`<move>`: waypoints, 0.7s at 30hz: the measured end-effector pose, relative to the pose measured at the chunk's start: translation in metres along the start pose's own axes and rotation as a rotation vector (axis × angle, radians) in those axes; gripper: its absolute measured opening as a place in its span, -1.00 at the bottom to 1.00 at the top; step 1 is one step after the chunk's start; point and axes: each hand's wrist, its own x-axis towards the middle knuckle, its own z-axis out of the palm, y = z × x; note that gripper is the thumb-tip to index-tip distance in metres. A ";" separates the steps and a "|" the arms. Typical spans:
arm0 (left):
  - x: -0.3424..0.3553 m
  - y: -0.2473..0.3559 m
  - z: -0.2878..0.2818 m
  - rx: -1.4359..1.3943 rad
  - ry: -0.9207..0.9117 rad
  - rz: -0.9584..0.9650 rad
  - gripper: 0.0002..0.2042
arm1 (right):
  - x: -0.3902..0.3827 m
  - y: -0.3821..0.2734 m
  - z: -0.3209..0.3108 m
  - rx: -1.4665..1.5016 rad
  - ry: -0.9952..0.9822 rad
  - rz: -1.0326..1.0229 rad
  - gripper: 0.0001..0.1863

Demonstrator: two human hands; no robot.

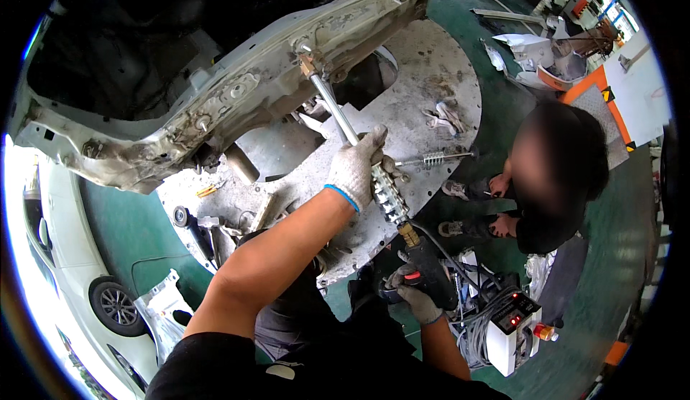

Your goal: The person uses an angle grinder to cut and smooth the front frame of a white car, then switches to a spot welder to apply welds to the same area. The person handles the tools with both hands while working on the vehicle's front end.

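— Where's that long steel slide-hammer puller (359, 152) from where you stand?

— Slanting up from his hands to the stripped, grey-white car body panel (237, 91); its brass tip touches the panel's edge. The left hand (357, 166), in a grey knit glove with a blue cuff, is wrapped tight around the ribbed sliding weight midway along the shaft.

— And the other?

— The right hand (413, 296), gloved too, is closed around the black pistol grip at the lower end, a cable trailing to the white welder box (507, 328) on the green floor (129, 227). Another person (546, 184) crouches beside it.
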 end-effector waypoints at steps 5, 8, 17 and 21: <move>0.046 0.066 -0.003 -0.031 0.079 0.069 -0.75 | 0.005 -0.023 0.001 0.065 0.078 0.100 -0.69; -0.005 -0.010 0.007 -0.018 0.072 0.088 -0.70 | 0.005 -0.026 0.001 0.103 0.059 0.094 -0.66; 0.016 -0.001 -0.022 -0.533 -0.781 -0.158 -0.59 | 0.010 -0.077 0.000 -0.923 0.339 -0.115 -0.70; -0.003 0.010 0.010 -0.180 -0.121 -0.103 -0.60 | 0.005 -0.028 -0.021 -0.630 0.099 -0.013 -0.67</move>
